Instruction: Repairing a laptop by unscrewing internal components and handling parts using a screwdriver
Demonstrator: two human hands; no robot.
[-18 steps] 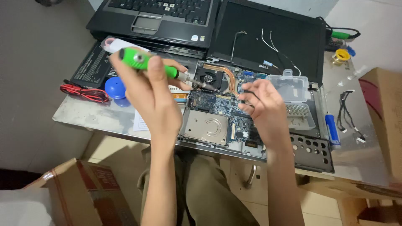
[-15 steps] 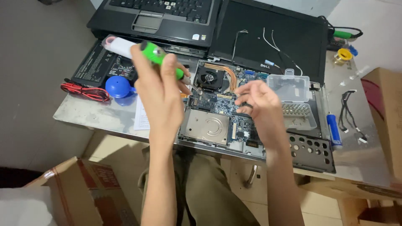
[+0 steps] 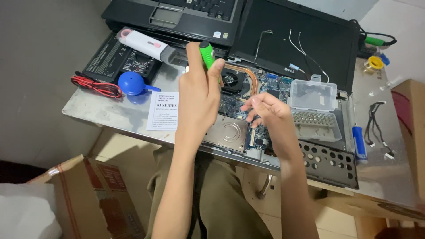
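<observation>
Gripping the green screwdriver (image 3: pixel 207 55) upright, my left hand (image 3: pixel 198 95) has swung it up from its earlier tilt; bare table (image 3: pixel 102 110) lies leftward; my right hand (image 3: pixel 268 109) pinches over the opened laptop (image 3: pixel 248 128), beside the clear bit case (image 3: pixel 315 110)

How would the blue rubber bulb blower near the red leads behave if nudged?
The blue bulb blower looks round-bodied, so it would probably roll or pivot around its short nozzle. It seems hollow and soft, likely light and squashy in a grip. It lies beside the red leads, which might stop it.
</observation>
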